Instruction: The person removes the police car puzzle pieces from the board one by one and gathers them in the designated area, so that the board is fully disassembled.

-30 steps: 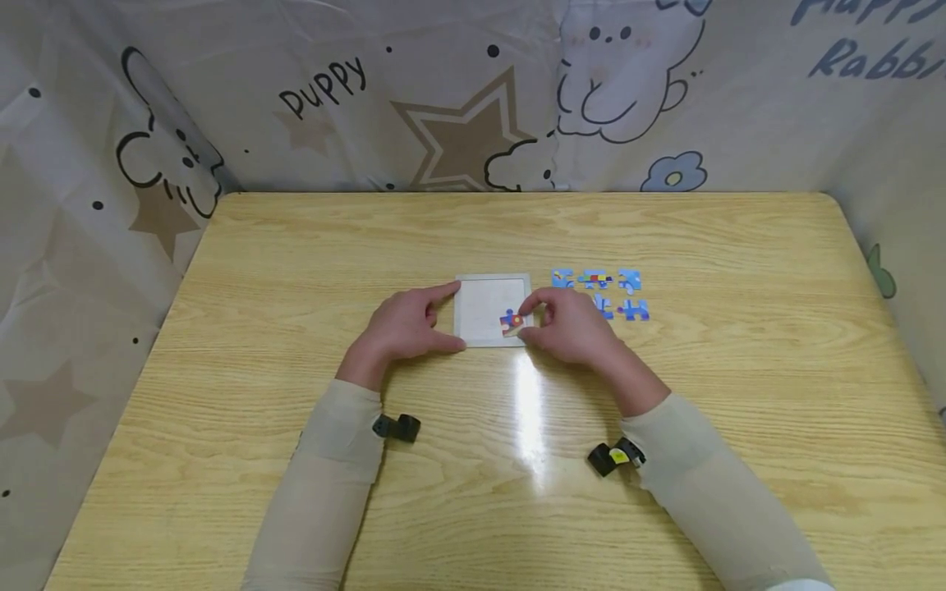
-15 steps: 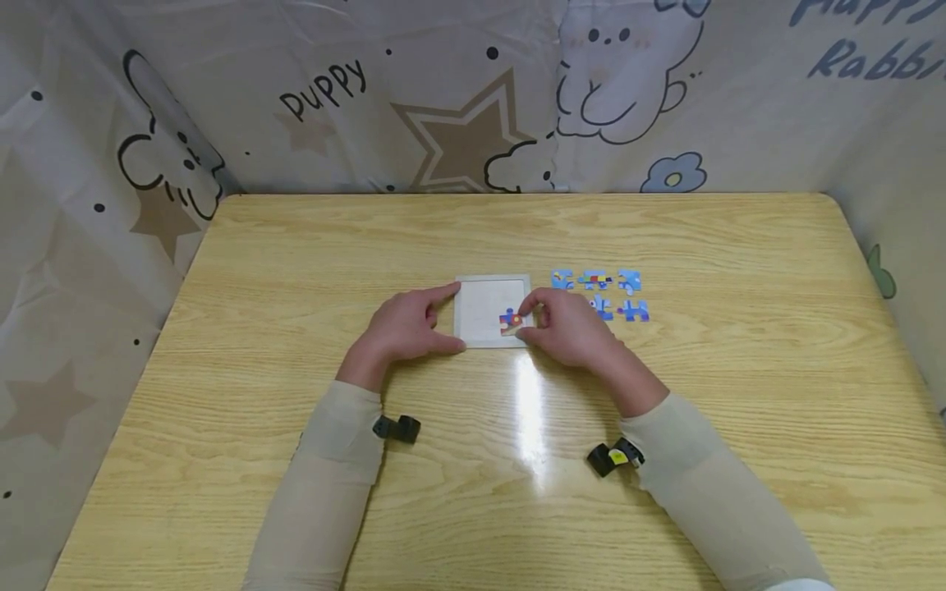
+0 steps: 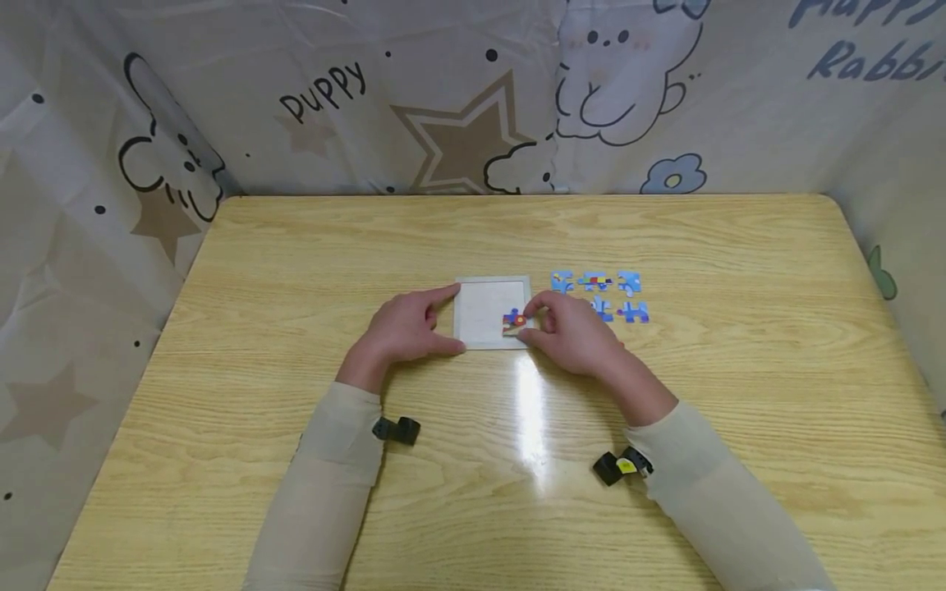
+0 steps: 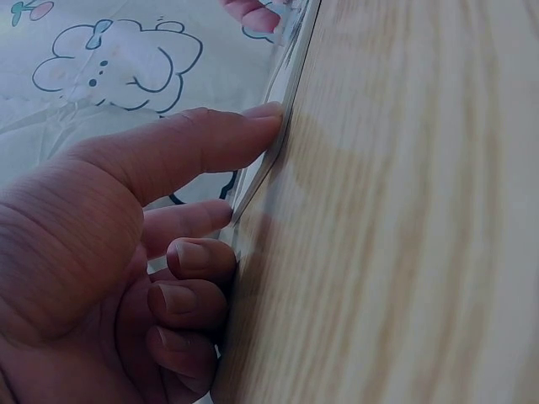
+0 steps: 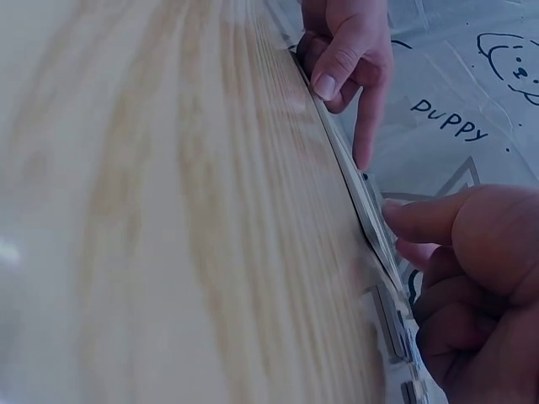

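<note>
A white square puzzle tray (image 3: 480, 305) with a pale rim lies flat on the table. At its left side, my left hand (image 3: 405, 328) holds the two corners between thumb and index finger. The other fingers are tucked in, as the left wrist view shows. A red and blue puzzle piece (image 3: 512, 323) sits in the tray's lower right corner. My right hand (image 3: 575, 335) pinches this piece at its right edge with thumb and index finger. In the right wrist view the right thumb (image 5: 421, 217) is over the tray's edge; the piece itself is not visible there.
Several blue loose puzzle pieces (image 3: 630, 282) lie in two rows right of the tray, one partly behind my right hand. The wooden table (image 3: 296, 246) extends around them. A patterned cloth (image 3: 310, 148) hangs behind its far edge.
My right hand and the puzzle piece have shifted slightly to the right, towards the tray's right rim. The left hand and the tray stay in place.
</note>
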Tool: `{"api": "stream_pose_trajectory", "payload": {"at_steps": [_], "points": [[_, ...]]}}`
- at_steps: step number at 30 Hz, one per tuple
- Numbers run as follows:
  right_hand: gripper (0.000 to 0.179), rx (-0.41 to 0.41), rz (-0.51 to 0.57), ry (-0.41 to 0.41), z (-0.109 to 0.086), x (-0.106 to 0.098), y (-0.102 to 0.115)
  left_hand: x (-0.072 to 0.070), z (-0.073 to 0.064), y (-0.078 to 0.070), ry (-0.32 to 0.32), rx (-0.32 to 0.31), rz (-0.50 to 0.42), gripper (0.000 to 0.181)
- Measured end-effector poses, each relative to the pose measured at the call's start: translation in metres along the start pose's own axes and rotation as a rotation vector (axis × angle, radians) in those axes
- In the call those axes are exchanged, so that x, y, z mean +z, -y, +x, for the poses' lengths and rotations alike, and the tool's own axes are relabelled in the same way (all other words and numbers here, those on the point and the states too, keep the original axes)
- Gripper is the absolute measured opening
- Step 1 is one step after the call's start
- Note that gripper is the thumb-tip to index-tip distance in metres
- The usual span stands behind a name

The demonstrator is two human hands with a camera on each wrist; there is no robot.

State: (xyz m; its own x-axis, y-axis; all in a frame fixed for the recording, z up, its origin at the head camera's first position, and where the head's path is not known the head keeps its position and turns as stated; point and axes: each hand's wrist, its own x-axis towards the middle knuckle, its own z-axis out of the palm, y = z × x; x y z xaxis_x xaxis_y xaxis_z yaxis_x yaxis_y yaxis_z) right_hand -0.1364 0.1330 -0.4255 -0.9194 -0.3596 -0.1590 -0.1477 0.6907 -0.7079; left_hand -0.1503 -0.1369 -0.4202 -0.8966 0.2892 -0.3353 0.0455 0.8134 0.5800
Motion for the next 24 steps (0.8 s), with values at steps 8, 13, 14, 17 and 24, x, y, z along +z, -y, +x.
{"api": "stream_pose_trajectory", "payload": {"at_steps": [8, 13, 14, 17, 24], "points": [[0.025, -0.036, 0.047, -0.051, -0.015, -0.009, -0.011, 0.001, -0.001, 0.000, -0.003, 0.008, 0.004, 0.091], [0.024, -0.031, 0.048, -0.073, -0.028, -0.016, -0.019, 0.001, -0.001, 0.000, -0.002, 0.008, 0.001, 0.090], [0.025, -0.028, 0.045, -0.078, -0.030, -0.018, -0.021, 0.001, -0.001, 0.000, -0.004, 0.008, 0.002, 0.090], [0.025, -0.018, 0.034, -0.094, -0.037, -0.023, -0.026, 0.001, 0.000, 0.001, -0.007, 0.009, 0.001, 0.090], [0.024, -0.021, 0.021, -0.136, -0.051, -0.035, -0.039, 0.002, 0.000, 0.002, -0.005, 0.014, -0.005, 0.091]]}}
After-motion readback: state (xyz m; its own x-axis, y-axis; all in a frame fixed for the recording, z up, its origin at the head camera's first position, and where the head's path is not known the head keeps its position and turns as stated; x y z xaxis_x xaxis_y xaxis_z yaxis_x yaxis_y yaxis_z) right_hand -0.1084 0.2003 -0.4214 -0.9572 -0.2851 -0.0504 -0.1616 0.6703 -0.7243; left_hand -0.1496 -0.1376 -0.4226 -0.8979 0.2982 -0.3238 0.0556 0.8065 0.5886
